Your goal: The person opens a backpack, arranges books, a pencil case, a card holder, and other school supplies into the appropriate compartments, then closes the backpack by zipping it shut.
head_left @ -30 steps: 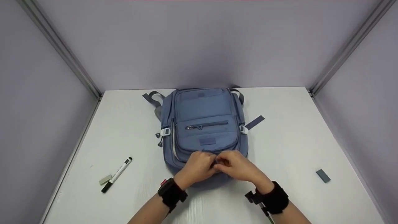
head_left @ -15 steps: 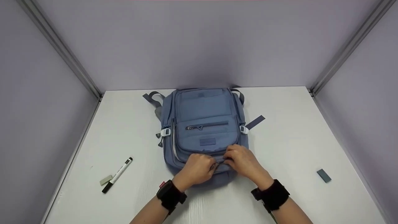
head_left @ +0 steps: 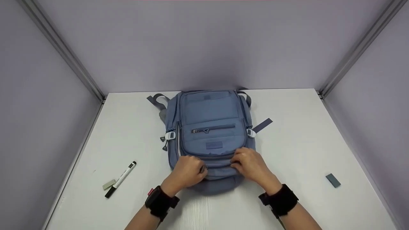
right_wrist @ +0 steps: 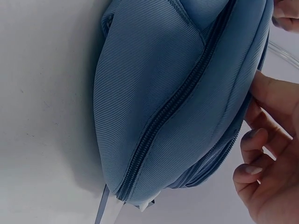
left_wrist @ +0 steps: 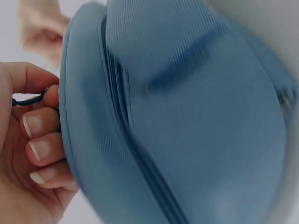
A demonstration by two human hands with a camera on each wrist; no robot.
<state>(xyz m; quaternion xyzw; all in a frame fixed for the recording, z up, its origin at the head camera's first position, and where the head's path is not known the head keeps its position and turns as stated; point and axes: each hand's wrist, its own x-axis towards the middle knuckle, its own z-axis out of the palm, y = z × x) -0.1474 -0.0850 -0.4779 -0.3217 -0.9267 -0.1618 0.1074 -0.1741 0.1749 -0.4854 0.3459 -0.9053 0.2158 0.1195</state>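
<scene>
Marker (head_left: 120,179) left of backpack (head_left: 209,127), eraser (head_left: 333,180) right

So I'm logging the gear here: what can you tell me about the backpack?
The backpack is blue-grey ribbed fabric, lying flat on the white table with its front up. It has a closed front pocket zip, grey straps at the far end and pale side buckles. The left hand pinches a zip pull cord at its near end; the right hand grips the fabric beside it.

The backpack (head_left: 209,134) fills the surface's (head_left: 303,143) middle — open room either side, save a marker (head_left: 120,179) near the left edge and a grey block (head_left: 332,180) near the right.
</scene>
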